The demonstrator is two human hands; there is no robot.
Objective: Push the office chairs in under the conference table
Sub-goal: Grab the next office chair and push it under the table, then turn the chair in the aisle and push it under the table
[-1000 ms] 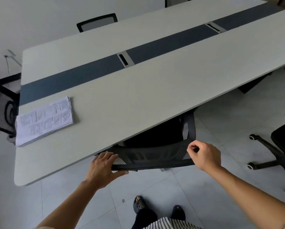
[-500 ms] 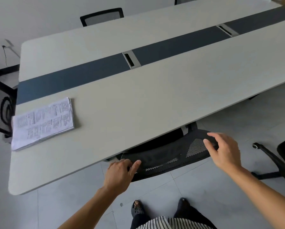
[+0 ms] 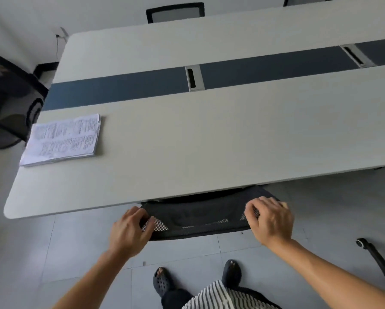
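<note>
A black mesh office chair [image 3: 200,217] stands at the near edge of the long grey conference table [image 3: 209,141]. Its seat is hidden under the tabletop, and only the top of its backrest shows. My left hand [image 3: 130,233] grips the backrest's left end. My right hand [image 3: 270,219] curls over its right end. Both arms reach forward from the bottom of the view.
A stack of printed papers [image 3: 62,139] lies on the table's left end. Another black chair [image 3: 8,101] stands past the left end, two chair backs [image 3: 175,12] show at the far side, and a chair base with a caster [image 3: 374,259] sits at my right. Grey tiled floor surrounds my feet.
The chair has gone further under the table, and its backrest now lies square to the edge. Both hands followed it forward and closed on its top. The view has shifted right.
</note>
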